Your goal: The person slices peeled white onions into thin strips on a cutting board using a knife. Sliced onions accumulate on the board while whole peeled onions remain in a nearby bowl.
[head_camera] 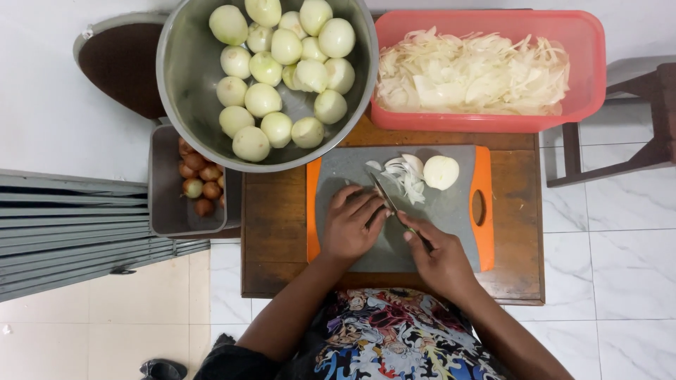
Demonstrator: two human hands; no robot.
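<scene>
On a wooden table (274, 232) over white marble floor, the left hand (350, 224) presses flat on the grey cutting board (451, 211) while the right hand (440, 259) grips a knife (389, 202) beside onion slices (406, 174), below a red tub (591, 63).

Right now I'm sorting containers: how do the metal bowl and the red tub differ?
The metal bowl is round, grey steel and holds whole peeled onions; the red tub is rectangular plastic and holds sliced onion. Both stand beyond the cutting board.
</scene>
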